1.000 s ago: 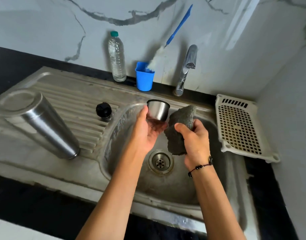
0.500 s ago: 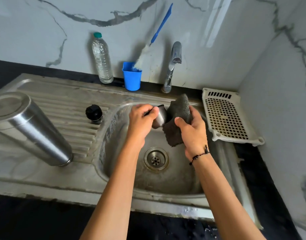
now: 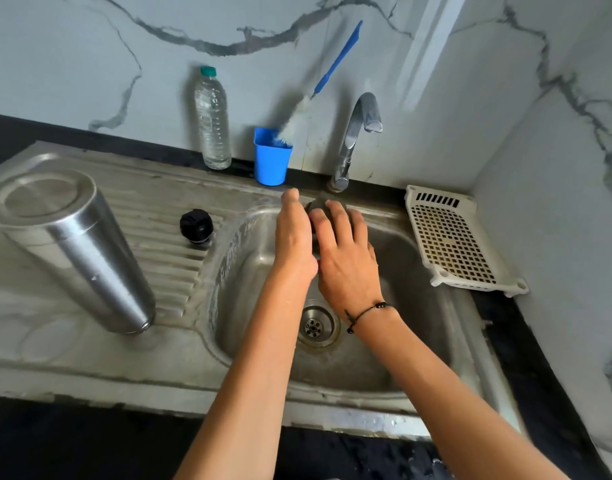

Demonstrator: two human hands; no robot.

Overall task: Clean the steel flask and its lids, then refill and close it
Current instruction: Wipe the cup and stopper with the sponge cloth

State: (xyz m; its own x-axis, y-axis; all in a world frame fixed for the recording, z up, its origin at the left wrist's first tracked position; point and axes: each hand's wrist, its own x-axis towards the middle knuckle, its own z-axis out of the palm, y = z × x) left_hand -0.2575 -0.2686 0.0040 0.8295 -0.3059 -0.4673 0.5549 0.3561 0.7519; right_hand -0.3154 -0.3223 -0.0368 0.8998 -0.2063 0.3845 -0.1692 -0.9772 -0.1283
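Right hand (image 3: pixel 346 258) is over the far side of the sink basin (image 3: pixel 394 341), fingers spread and bent down over a dark grey scrub pad (image 3: pixel 316 204), of which only a small dark patch shows past the fingertips. Left hand (image 3: pixel 294 237) is pressed up against it, palm facing the right hand, fingers reaching toward the back rim. Whatever sits between the two hands is hidden (no steel cup lid can be made out from here), so I cannot tell what the left hand has hold of or how far its fingers are curled. A thin black cord bracelet (image 3: pixel 367 311) circles the right wrist.

Below the hands, the drain (image 3: pixel 317 326) sits in the basin floor. Out on the ribbed drainboard (image 3: pixel 166 216) to the left, the black stopper lid (image 3: pixel 196 225) stands alone, and further left the steel flask (image 3: pixel 72 251) stands mouth down, base up. Along the back wall: a clear plastic water bottle (image 3: pixel 211 119) with a green cap, a blue cup (image 3: pixel 271 157) holding a blue-handled bottle brush (image 3: pixel 327 72), then the chrome tap (image 3: pixel 353 140). A white slotted tray (image 3: pixel 453 240) lies on the dark counter to the right.
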